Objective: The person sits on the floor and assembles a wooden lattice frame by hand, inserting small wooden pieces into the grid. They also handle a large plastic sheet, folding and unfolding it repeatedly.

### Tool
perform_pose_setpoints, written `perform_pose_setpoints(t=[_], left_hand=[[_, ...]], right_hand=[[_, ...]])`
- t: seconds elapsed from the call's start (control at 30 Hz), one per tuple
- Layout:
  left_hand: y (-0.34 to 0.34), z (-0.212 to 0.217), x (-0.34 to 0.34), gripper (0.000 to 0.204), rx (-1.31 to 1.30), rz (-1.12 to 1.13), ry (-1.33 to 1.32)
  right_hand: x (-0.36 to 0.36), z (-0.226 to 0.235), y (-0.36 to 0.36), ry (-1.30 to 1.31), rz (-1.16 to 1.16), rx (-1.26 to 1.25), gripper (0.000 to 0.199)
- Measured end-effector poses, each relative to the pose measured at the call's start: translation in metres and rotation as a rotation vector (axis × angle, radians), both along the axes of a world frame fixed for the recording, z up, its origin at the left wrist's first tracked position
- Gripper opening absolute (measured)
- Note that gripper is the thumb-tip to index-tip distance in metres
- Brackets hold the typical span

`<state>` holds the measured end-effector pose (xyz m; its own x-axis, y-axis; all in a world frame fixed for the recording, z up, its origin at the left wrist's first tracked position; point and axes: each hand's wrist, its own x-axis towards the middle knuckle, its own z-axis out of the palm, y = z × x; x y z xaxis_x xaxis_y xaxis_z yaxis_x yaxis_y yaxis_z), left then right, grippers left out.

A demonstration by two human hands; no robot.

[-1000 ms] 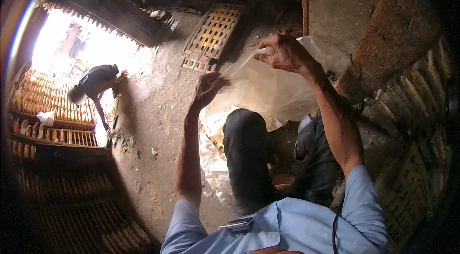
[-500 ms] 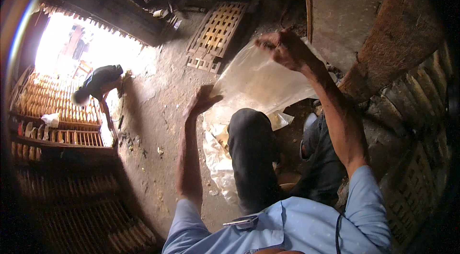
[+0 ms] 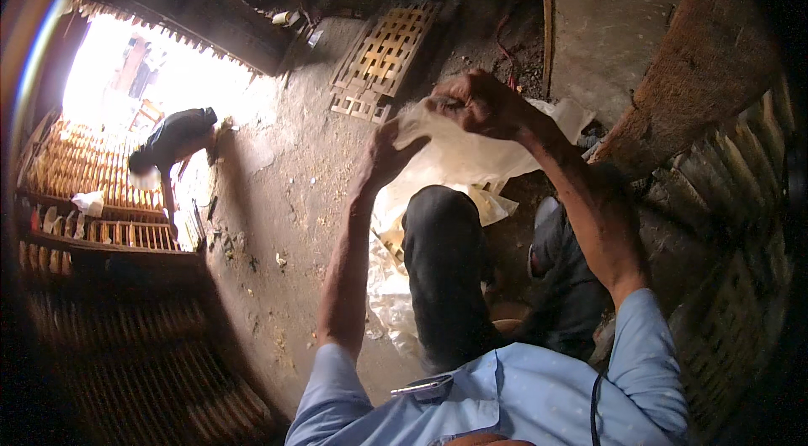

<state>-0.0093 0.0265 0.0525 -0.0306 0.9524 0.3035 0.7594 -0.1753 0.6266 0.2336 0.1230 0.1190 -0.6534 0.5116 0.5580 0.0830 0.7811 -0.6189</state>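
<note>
From where I stand, the floor (image 3: 295,244) looks rough and grey-brown, bright near the doorway and dim farther in. A woven panel (image 3: 383,59) of flat strips lies on it, set at a slant. Crumpled pale plastic (image 3: 391,303) spreads over the ground nearer by. Dark crumbs (image 3: 231,252) and a small light scrap (image 3: 281,260) dot the bare stretch off to the left.

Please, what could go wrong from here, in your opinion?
The thin sheet might slip or tear where the right hand grips it. It could also crease against the knee close by. The flat device at the chest of the blue shirt might drop during a forward lean.
</note>
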Motion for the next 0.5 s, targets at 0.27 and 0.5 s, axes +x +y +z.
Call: perform_pose_setpoints(t=[0.27,0.5], left_hand=[[-0.008,0.005,-0.053,0.032,-0.397,0.007,-0.104],[0.000,0.005,-0.013,0.022,-0.256,-0.080,-0.275]], right_hand=[[0.049,0.031,0.027,-0.087,-0.325,-0.122,0.048],[0.031,0.018,0.018,0.082,-0.229,-0.124,0.050]])
